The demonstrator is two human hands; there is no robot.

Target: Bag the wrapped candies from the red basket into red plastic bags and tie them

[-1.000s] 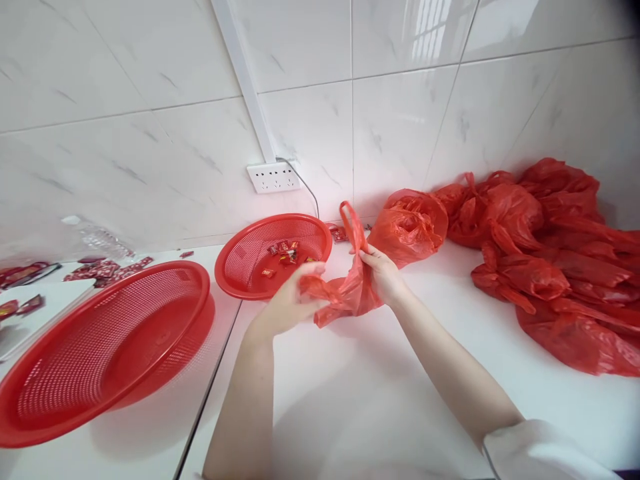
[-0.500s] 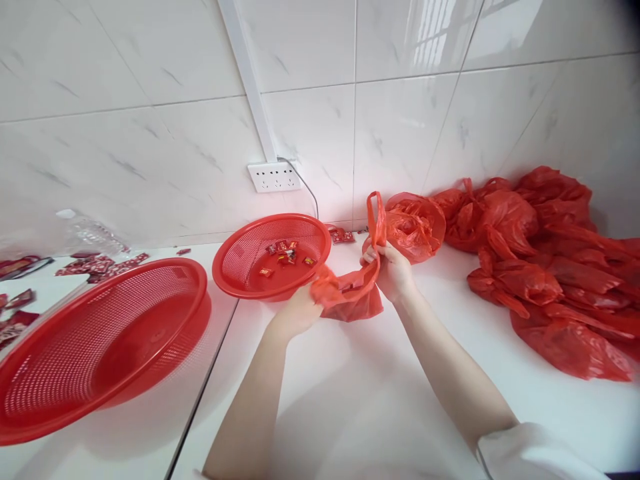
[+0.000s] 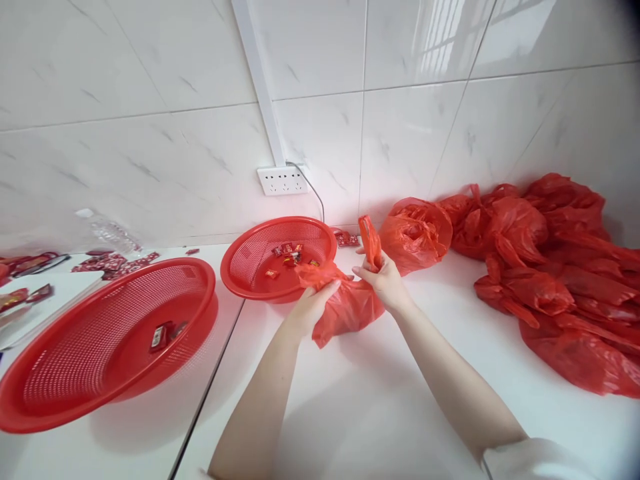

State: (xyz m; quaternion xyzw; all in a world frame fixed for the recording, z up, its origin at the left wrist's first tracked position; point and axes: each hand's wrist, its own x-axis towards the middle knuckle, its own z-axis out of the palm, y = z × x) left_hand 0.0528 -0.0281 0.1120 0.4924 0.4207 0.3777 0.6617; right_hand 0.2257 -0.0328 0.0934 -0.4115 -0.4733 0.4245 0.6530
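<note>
A thin red plastic bag [image 3: 347, 310] is held between my two hands, low over the white table. My left hand [image 3: 313, 308] grips the bag's left side, thumb on top. My right hand [image 3: 389, 279] is closed around the bag's right handle [image 3: 369, 241], whose loop sticks up above the fingers. What the bag holds, if anything, is hidden by the red film. Just behind my left hand stands a small red mesh basket [image 3: 245, 290] with several small wrapped packets [image 3: 287, 250] in it. A bundle of red bags [image 3: 417, 233] lies beyond my right hand.
On the left, a large red basket [image 3: 65, 353] has a few packets [image 3: 160, 337] in it. Filled red bags [image 3: 560, 287] pile up at right. Against the tiled wall are a clear bottle [image 3: 113, 232], loose packets [image 3: 117, 265] and a power strip [image 3: 283, 180].
The bag's mouth has drawn together, and its handle is lower and bunched in my right hand. Dark red packets now lie in the large basket, which looked bare before.
</note>
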